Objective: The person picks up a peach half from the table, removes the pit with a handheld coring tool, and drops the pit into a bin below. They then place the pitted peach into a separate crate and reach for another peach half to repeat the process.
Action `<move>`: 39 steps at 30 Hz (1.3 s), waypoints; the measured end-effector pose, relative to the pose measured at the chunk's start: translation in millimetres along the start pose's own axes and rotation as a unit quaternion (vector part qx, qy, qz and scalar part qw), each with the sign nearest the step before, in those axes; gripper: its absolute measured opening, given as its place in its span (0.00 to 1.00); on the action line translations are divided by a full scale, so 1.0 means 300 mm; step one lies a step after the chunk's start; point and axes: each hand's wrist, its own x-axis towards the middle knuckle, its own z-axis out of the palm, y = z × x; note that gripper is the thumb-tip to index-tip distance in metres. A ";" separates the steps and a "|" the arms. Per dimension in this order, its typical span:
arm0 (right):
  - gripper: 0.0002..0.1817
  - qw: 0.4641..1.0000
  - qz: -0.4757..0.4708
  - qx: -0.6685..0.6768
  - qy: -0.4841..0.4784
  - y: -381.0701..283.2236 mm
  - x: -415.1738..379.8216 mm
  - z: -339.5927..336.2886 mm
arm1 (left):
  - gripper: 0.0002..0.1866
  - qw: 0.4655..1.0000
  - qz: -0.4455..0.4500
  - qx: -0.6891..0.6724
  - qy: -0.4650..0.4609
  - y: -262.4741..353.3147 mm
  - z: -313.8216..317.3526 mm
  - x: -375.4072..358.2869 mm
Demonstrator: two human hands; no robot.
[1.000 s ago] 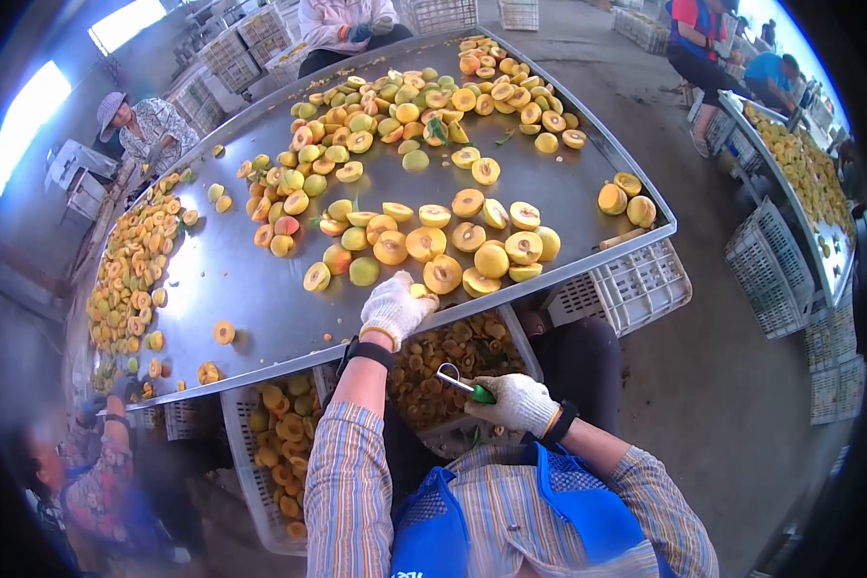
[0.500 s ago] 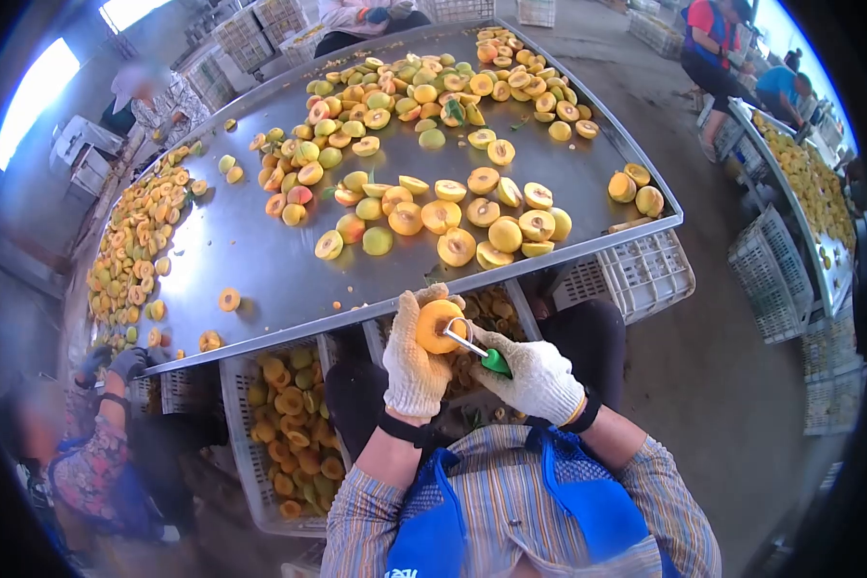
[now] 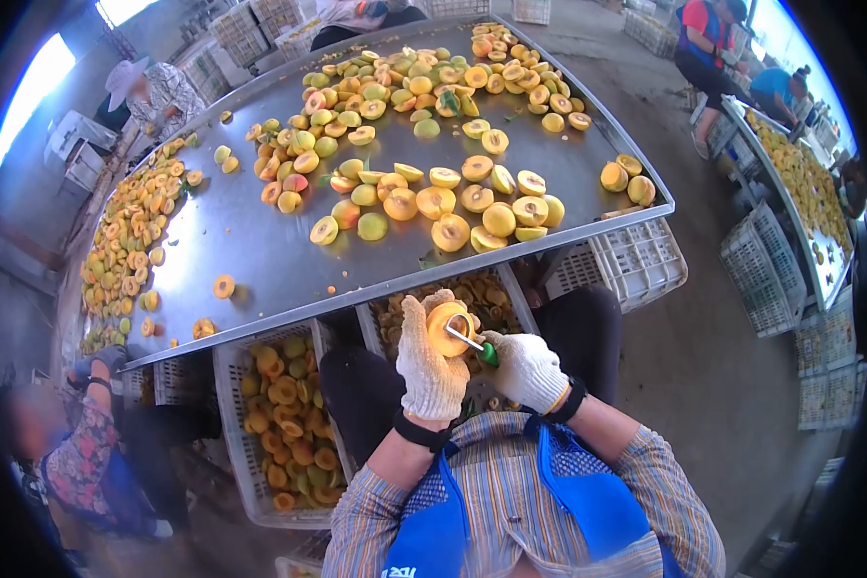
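A halved yellow peach (image 3: 439, 339) rests in my gloved left hand (image 3: 426, 378), its cut face turned up and the fingers curled around it. My right hand (image 3: 528, 372), also in a white knit glove, grips the green handle of a pitting tool (image 3: 489, 354). The tool's bent metal loop lies over the middle of the cut face. Just beyond my hands, peach halves (image 3: 450, 232) lie on the metal table (image 3: 289, 265), many cut side up. Beneath my hands, a crate of peach pieces (image 3: 499, 299) is partly hidden.
A white crate of peach halves (image 3: 223, 414) stands left of my legs, and another white crate (image 3: 641, 262) is under the table's right corner. One person (image 3: 87, 424) sits at the left; others work around the tables. A second fruit-covered table (image 3: 790, 169) stands at right.
The tool's loop has shifted from the right side of the pit area to over the middle of the peach's cut face. Both hands sit slightly lower in view.
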 end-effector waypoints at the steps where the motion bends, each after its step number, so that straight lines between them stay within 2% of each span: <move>1: 0.26 1.000 0.002 0.001 -0.001 0.013 0.000 0.009 | 0.26 1.000 0.000 0.006 0.028 -0.010 -0.004 0.002; 4: 0.23 0.993 0.068 -0.007 -0.095 0.015 0.029 -0.002 | 0.26 0.999 0.009 0.010 0.032 -0.043 -0.030 0.014; 5: 0.23 0.993 0.071 -0.005 -0.097 0.027 0.021 0.016 | 0.26 0.999 0.006 0.010 0.033 -0.044 -0.028 0.010; 7: 0.22 0.998 0.009 0.033 -0.056 0.067 0.000 0.075 | 0.26 0.999 -0.032 -0.004 0.038 -0.037 -0.014 0.003; 8: 0.18 0.998 -0.042 0.043 0.005 0.053 -0.007 0.074 | 0.26 0.999 -0.035 -0.004 0.040 -0.037 -0.010 -0.001; 9: 0.18 0.998 -0.041 0.044 0.003 0.048 -0.006 0.058 | 0.26 0.999 -0.031 0.003 0.038 -0.035 -0.005 -0.001; 12: 0.13 0.984 0.060 0.073 -0.152 0.013 0.023 -0.043 | 0.27 0.998 -0.038 0.008 0.052 -0.014 0.021 -0.013; 13: 0.13 0.984 0.061 0.074 -0.152 0.023 0.012 -0.021 | 0.27 0.997 -0.048 0.005 0.065 -0.008 0.034 -0.017; 15: 0.14 0.993 -0.013 0.020 -0.116 0.053 -0.013 0.052 | 0.28 0.997 -0.052 0.016 0.054 0.005 0.054 -0.024; 16: 0.14 0.991 -0.054 0.081 -0.095 0.064 -0.020 0.068 | 0.28 0.997 -0.056 0.026 0.046 0.007 0.055 -0.025; 17: 0.14 0.991 -0.053 0.080 -0.097 0.051 -0.017 0.047 | 0.28 0.997 -0.056 0.025 0.047 0.006 0.049 -0.023; 19: 0.13 0.990 -0.001 -0.018 -0.139 -0.005 0.001 -0.046 | 0.30 0.994 -0.034 0.103 0.032 0.006 0.029 -0.018; 20: 0.14 0.980 0.006 0.050 -0.195 -0.019 0.003 -0.093 | 0.30 0.993 -0.037 0.104 0.034 0.010 0.036 -0.023; 21: 0.14 0.980 0.007 0.050 -0.195 0.007 -0.008 -0.040 | 0.31 0.996 -0.043 0.082 0.019 0.019 0.056 -0.027; 23: 0.15 0.968 -0.125 0.185 -0.111 0.039 -0.023 0.078 | 0.33 0.997 -0.047 0.059 0.003 0.023 0.060 -0.018; 24: 0.14 0.922 -0.132 0.329 -0.158 0.041 -0.023 0.079 | 0.34 0.995 -0.056 0.011 -0.084 0.019 0.044 -0.007; 25: 0.14 0.921 -0.132 0.329 -0.160 0.049 -0.018 0.071 | 0.36 0.983 -0.063 -0.037 -0.169 0.016 0.034 0.000; 27: 0.16 0.857 -0.094 0.413 -0.293 0.057 -0.015 0.056 | 0.37 0.977 -0.065 -0.042 -0.198 0.024 0.034 0.010; 28: 0.17 0.831 -0.100 0.455 -0.304 0.053 -0.023 0.054 | 0.37 0.959 -0.091 -0.052 -0.265 0.025 0.020 0.026; 29: 0.17 0.831 -0.100 0.455 -0.304 0.047 -0.025 0.040 | 0.37 0.934 -0.116 -0.063 -0.331 0.030 0.021 0.033; 31: 0.15 0.833 0.029 0.427 -0.350 0.027 -0.014 -0.005 | 0.36 0.988 -0.085 -0.034 -0.121 0.042 0.032 0.030; 32: 0.14 0.850 0.013 0.395 -0.349 0.016 -0.003 -0.030 | 0.36 0.998 -0.034 0.025 -0.052 0.064 0.035 0.041; 33: 0.15 0.866 -0.038 0.375 -0.328 0.037 0.013 -0.012 | 0.36 1.000 -0.016 -0.007 -0.016 0.089 -0.011 0.070; 35: 0.15 0.889 0.036 0.365 -0.276 0.050 0.025 -0.034 | 0.36 0.999 0.022 -0.028 -0.009 0.148 -0.087 0.093; 36: 0.17 0.936 0.085 0.212 -0.266 0.049 0.053 -0.037 | 0.35 0.999 0.048 -0.002 0.009 0.177 -0.118 0.085; 37: 0.20 0.960 0.129 0.055 -0.243 0.049 0.082 -0.038 | 0.35 0.998 0.058 0.002 0.015 0.210 -0.147 0.074; 39: 0.19 0.988 0.043 -0.016 -0.149 0.130 0.083 0.040 | 0.35 0.996 0.073 0.017 0.046 0.273 -0.205 0.035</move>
